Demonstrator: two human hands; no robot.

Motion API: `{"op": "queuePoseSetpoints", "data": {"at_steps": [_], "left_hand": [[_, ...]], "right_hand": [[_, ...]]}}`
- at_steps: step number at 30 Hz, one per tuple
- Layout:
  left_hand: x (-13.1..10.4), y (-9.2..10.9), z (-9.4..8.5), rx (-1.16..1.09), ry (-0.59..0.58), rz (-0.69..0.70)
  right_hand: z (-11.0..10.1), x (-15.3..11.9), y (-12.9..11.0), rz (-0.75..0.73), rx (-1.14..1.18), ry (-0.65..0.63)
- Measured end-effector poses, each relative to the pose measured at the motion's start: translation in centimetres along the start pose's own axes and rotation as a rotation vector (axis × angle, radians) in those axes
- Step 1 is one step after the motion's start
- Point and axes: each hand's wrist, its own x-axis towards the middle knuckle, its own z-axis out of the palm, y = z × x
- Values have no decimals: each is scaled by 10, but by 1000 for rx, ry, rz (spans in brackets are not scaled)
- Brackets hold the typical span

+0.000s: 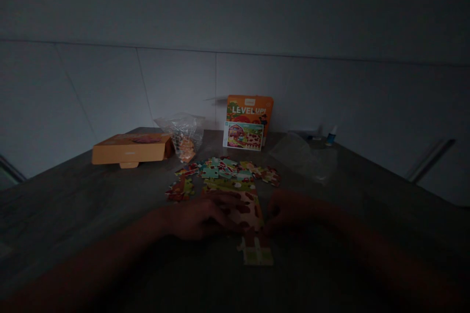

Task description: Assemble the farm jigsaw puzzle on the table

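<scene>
A partly joined jigsaw puzzle (248, 208) with a brown-patched cow pattern lies in front of me in dim light. My left hand (200, 215) rests on its left side, fingers stretched out over the pieces. At the right edge of the puzzle is my right hand (284, 209), its fingers curled in; whatever they may hold is hidden in the dark. A fence-patterned puzzle piece (258, 256) sits at the near end, below both hands. Loose puzzle pieces (220, 168) are heaped just beyond the joined part, and more loose pieces (179, 188) lie to its left.
Against the wall stands an orange "LEVEL UP!" box (250, 107), with a farm picture card (243, 136) leaning before it. An orange box (132, 149) lies at left, beside a clear bag of pieces (185, 137). Rightward are an empty plastic bag (306, 156) and a small bottle (331, 136).
</scene>
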Motion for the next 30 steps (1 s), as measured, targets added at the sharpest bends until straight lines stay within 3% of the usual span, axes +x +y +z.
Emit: {"op": "queuePoseSetpoints", "data": {"at_steps": [21, 27, 30], "left_hand": [[-2, -4, 1, 7, -21, -32], [-1, -9, 4, -95, 28, -10], [-2, -15, 5, -102, 148, -86]], "right_hand": [[-1, -1, 0, 0, -40, 18], [0, 2, 5, 3, 19, 26], [0, 2, 5, -10, 41, 18]]}}
